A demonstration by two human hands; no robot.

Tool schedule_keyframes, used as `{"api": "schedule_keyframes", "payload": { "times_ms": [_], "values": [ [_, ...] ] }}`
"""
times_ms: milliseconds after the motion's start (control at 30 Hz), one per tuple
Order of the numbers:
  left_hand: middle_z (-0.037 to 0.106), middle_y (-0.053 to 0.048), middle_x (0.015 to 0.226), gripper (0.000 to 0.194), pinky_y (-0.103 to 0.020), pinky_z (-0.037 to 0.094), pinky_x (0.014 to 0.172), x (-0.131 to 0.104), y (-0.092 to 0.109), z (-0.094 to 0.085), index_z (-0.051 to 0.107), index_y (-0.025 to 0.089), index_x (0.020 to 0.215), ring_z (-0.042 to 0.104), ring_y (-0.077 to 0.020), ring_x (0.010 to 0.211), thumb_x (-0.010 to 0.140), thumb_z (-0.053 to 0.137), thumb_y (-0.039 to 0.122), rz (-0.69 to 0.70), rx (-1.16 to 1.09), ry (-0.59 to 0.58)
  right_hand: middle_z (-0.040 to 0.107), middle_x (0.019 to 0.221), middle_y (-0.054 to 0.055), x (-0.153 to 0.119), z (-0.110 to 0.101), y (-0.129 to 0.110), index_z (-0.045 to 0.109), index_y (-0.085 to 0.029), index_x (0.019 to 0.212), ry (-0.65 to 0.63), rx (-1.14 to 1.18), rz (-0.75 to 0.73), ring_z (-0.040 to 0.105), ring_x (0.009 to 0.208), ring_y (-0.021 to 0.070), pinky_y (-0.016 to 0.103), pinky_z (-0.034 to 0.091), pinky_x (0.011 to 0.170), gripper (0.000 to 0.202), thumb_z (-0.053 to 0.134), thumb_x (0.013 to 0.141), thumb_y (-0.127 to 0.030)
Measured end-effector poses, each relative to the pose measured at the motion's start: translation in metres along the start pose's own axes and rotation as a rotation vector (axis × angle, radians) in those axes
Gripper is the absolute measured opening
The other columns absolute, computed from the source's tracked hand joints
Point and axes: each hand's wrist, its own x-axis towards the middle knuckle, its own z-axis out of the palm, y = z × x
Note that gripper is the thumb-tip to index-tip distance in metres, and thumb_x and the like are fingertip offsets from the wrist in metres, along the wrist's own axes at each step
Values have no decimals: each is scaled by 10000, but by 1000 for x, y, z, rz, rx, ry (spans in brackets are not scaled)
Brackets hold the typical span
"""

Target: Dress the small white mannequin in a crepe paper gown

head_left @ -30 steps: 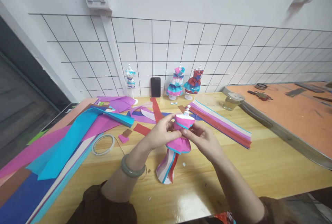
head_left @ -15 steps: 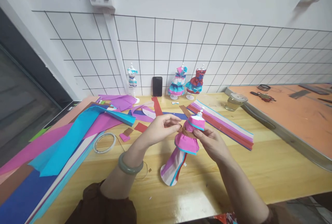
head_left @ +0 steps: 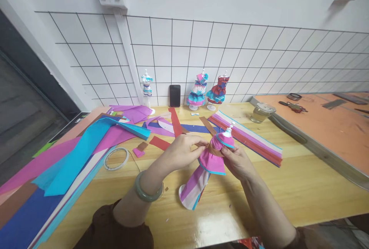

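Observation:
A small dress form (head_left: 213, 163) in a pink dress with light blue edging leans to the right over the table, its round white base at the lower left. A brown strip (head_left: 215, 150) goes round its waist. My right hand (head_left: 238, 160) grips the form at the waist from the right, thumb in front. On the left side of the waist, my left hand (head_left: 186, 150) pinches with thumb and forefinger near the strip's end; what lies between the fingertips is too small to make out.
Three small dressed forms, one in red and blue (head_left: 221, 89), and a black phone (head_left: 175, 95) stand along the tiled wall. Coloured paper strips (head_left: 77, 153) cover the left. A tape roll (head_left: 116, 159), a pleated striped strip (head_left: 245, 137) and a glass jar (head_left: 262, 113) lie around.
The dress form has shifted slightly right and tilts more. The fingers of my left hand have closed into a pinch beside the waist, and my right hand still holds the form.

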Motion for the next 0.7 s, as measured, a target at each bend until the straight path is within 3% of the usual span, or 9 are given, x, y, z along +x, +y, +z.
{"api": "schedule_keyframes", "payload": {
  "times_ms": [233,533,600,700],
  "values": [
    [717,-50,1024,209,-317,494,871,1,3,1,692,188,1014,641,-174,961,848,565,186,111,-19,90,730,998,65,0,2,1,734,-258,943,55,-18,-22,663,953,281,461,475,922,331,762,676,-452],
    [731,-88,924,265,-365,488,811,0,-3,9,668,112,1003,658,-209,893,922,429,193,415,375,119,732,929,52,2,4,3,735,-259,909,66,38,-28,672,904,262,440,481,910,285,767,678,-423],
    [732,-87,909,263,-374,486,798,0,-2,8,668,119,999,661,-215,882,919,427,189,412,393,118,730,932,50,2,4,3,733,-261,916,62,34,-31,669,909,260,440,478,911,287,764,683,-425],
    [730,-71,920,212,-343,498,795,-1,1,6,673,154,978,662,-192,874,894,482,192,290,211,152,728,926,48,1,6,0,729,-265,916,58,25,-41,668,886,254,437,484,893,294,763,681,-437]
  ]
}}
